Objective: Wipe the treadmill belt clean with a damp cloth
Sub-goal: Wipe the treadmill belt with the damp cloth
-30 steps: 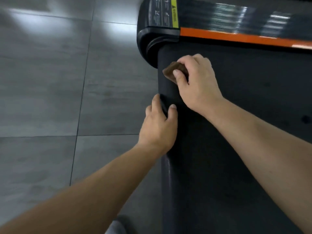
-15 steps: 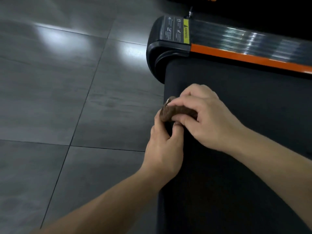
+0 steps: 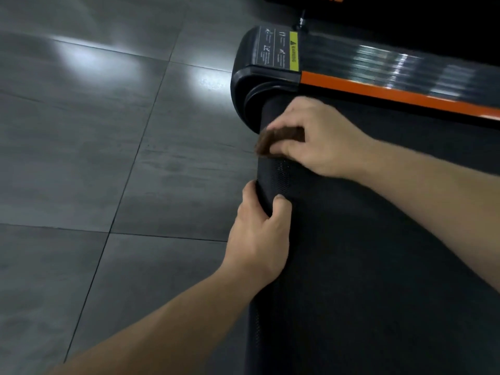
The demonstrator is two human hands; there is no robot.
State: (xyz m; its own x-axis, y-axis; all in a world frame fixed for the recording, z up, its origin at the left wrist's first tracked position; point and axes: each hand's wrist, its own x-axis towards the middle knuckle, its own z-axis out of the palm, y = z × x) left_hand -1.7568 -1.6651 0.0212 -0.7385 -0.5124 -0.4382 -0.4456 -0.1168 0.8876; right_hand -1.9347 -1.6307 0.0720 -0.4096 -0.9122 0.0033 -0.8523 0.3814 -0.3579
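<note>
The black treadmill belt (image 3: 378,266) fills the right half of the head view, curving down over its rear roller at the left. My right hand (image 3: 319,139) holds a small bunched brown cloth (image 3: 273,140) against the rounded end of the belt, near the corner cap. Below it, my left hand (image 3: 259,236) grips the belt's rolled edge, thumb on top and fingers wrapped round the far side. Most of the cloth is hidden under my right fingers.
A black plastic end cap (image 3: 243,87) with a warning label (image 3: 278,50) closes the treadmill's corner. An orange stripe (image 3: 392,96) and a glossy ribbed side rail (image 3: 392,60) run along the far side. Grey floor tiles (image 3: 108,158) lie to the left.
My right hand drew the cloth toward my left hand along the belt's end, then moved it back away. The left hand kept its grip on the belt edge. The view shifted.
</note>
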